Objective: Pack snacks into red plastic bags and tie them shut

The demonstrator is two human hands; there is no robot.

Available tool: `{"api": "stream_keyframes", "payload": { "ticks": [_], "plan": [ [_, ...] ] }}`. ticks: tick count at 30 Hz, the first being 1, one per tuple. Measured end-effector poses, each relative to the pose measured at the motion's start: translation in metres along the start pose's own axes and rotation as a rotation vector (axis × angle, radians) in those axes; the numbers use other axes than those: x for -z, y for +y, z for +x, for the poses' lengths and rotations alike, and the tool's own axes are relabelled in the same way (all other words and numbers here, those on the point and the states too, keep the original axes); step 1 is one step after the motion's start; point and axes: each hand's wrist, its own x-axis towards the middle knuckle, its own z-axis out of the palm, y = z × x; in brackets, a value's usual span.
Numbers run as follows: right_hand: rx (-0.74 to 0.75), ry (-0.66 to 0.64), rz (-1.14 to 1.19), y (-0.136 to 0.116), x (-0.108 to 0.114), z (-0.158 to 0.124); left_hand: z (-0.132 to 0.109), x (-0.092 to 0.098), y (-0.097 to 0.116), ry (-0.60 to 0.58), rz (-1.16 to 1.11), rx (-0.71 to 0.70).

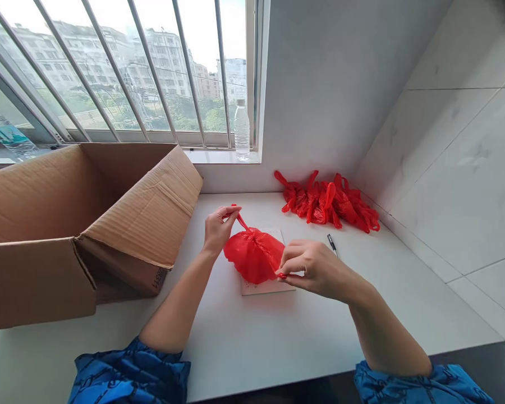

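Note:
A puffed-out red plastic bag (252,255) is held between my two hands, gathered and twisted at its top. My left hand (219,229) pinches one of its handles, pulled up to the left. With fingers closed, my right hand (305,265) grips the other handle on the bag's right side. Under the bag lies a flat, pale notebook or pad (269,287), mostly covered. What is inside the bag is hidden.
An open cardboard box (134,219) stands on the left of the white table (278,336). Several red plastic bags (328,202) lie bunched against the back wall, with a pen (332,244) in front. A clear bottle (241,132) stands on the windowsill; another bottle (12,137) is at far left.

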Motion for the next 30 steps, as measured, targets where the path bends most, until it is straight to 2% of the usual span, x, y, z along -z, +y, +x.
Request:
{"api": "stream_keyframes", "payload": {
  "ticks": [3, 5, 7, 9, 11, 13, 15, 17, 20, 23, 30],
  "plan": [
    [-0.124, -0.069, 0.327, 0.019, -0.006, -0.021, -0.003, 0.01, -0.02, -0.06, 0.063, 0.005],
    [-0.241, -0.037, 0.523, 0.038, -0.007, -0.034, -0.01, 0.023, -0.025, -0.132, 0.075, 0.063],
    [-0.376, 0.063, 0.51, 0.054, -0.01, -0.042, -0.019, 0.035, -0.023, -0.21, 0.14, 0.148],
    [-0.453, 0.093, 0.354, 0.063, -0.02, -0.042, -0.03, 0.039, -0.013, -0.309, 0.273, 0.18],
    [-0.407, 0.006, 0.222, 0.063, -0.036, -0.031, -0.041, 0.031, 0.0, -0.423, 0.423, 0.088],
    [-0.315, -0.044, 0.164, 0.06, -0.057, -0.013, -0.051, 0.015, 0.009, -0.512, 0.536, -0.098],
    [-0.279, 0.007, 0.131, 0.06, -0.079, 0.005, -0.058, -0.003, 0.009, -0.564, 0.608, -0.257],
    [-0.299, 0.037, 0.107, 0.065, -0.098, 0.016, -0.064, -0.015, -0.004, -0.6, 0.671, -0.328],
    [-0.317, 0.014, 0.045, 0.076, -0.118, 0.016, -0.072, -0.02, -0.034, -0.612, 0.749, -0.357],
    [-0.305, -0.001, -0.03, 0.084, -0.128, 0.011, -0.078, -0.018, -0.055, -0.593, 0.763, -0.391],
    [-0.296, -0.018, -0.061, 0.087, -0.136, 0.011, -0.081, -0.021, -0.068, -0.627, 0.727, -0.331]
  ]
}}
